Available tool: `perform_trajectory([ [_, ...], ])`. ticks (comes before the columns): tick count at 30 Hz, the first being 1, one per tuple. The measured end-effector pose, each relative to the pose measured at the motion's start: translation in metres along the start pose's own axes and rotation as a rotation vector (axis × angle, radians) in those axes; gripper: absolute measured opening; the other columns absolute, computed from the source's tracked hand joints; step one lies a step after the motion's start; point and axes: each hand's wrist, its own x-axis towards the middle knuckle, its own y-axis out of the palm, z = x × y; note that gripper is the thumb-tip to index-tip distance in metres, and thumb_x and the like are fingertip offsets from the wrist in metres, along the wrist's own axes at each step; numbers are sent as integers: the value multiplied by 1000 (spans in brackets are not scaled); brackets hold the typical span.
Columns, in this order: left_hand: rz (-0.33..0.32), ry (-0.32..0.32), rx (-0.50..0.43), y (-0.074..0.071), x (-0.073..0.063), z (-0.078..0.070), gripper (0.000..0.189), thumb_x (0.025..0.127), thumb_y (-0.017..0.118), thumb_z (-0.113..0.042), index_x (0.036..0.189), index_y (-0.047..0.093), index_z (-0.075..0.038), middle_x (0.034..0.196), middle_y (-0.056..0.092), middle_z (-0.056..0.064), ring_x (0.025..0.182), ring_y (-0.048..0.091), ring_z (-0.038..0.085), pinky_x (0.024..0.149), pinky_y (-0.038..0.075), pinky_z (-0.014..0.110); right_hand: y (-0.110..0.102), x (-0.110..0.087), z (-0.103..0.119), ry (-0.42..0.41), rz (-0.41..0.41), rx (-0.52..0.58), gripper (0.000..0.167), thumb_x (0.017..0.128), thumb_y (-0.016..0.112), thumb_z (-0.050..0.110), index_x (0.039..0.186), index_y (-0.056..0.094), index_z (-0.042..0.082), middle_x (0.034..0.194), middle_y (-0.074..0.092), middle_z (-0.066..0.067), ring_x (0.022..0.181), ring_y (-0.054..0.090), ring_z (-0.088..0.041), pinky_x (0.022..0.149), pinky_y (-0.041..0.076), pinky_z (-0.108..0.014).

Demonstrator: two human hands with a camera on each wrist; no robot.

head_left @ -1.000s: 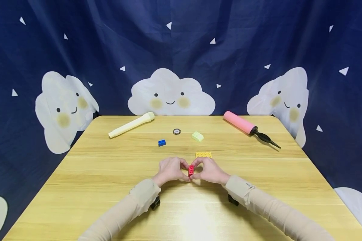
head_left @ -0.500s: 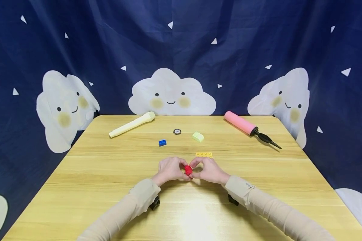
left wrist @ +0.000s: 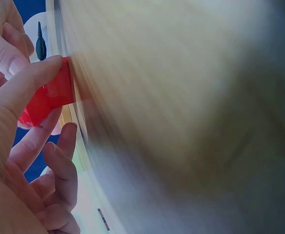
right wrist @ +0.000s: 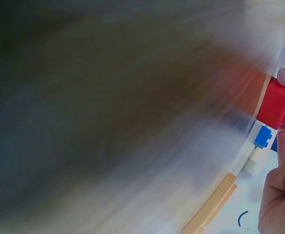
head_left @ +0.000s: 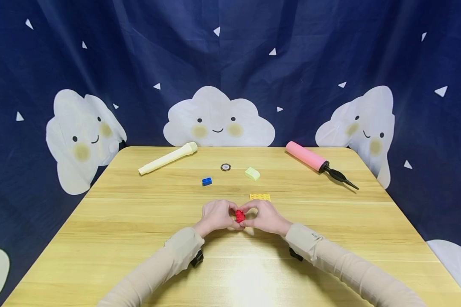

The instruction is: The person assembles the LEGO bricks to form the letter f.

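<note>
In the head view, my left hand [head_left: 217, 215] and right hand [head_left: 267, 216] meet over the near middle of the table. Between their fingertips is a small red toy brick piece [head_left: 240, 216]. The left wrist view shows the left thumb and a finger pinching the red piece [left wrist: 60, 87], which has an angled second part; whether it is two joined bricks I cannot tell. The right hand's thumb and finger also grip it, beside the red block [right wrist: 274, 102] in the right wrist view. Just beyond the right hand lies a yellow studded plate [head_left: 260, 196], partly hidden.
A blue brick [head_left: 206, 181], a round black-and-white chip [head_left: 225, 167] and a pale green curved block [head_left: 252, 173] lie farther back. At the rear are a cream microphone-shaped tube [head_left: 167, 158] and a pink hand pump [head_left: 306, 156]. A dark blue curtain [head_left: 246, 64] hangs behind the table.
The red piece has turned from two studs facing up to a rounder-looking outline, and has shifted slightly left. Both hands stay in nearly the same place.
</note>
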Motion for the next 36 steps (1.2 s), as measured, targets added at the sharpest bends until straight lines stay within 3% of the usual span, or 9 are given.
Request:
perform_trajectory([
  [7,10,-2,-21,0,0,0,34,55,86,-53,80,72,-35,81,71,-19,62,48,6,55,33,30,-1,-1,-1,33,1,6,31,72,81,22,101,71,18,99,71,3,102,62,-20,90,44,-46],
  [17,23,-8,-47,2,-1,0,32,55,86,-52,77,70,-36,79,69,-21,62,48,5,54,33,29,0,-1,-2,54,10,23,29,69,83,20,92,67,18,91,67,6,98,60,-19,93,41,-51],
  [27,56,-8,-70,-1,0,-1,31,56,86,-50,77,69,-34,77,67,-23,66,52,1,57,34,28,-2,-1,-5,12,17,9,29,68,82,17,92,65,16,92,68,3,96,61,-20,88,43,-44],
  [36,67,-4,-81,0,2,-1,31,57,86,-49,79,70,-34,77,68,-24,66,51,0,58,34,27,-4,1,-8,-6,60,32,27,68,81,15,90,66,14,92,67,1,91,60,-20,75,44,-31],
])
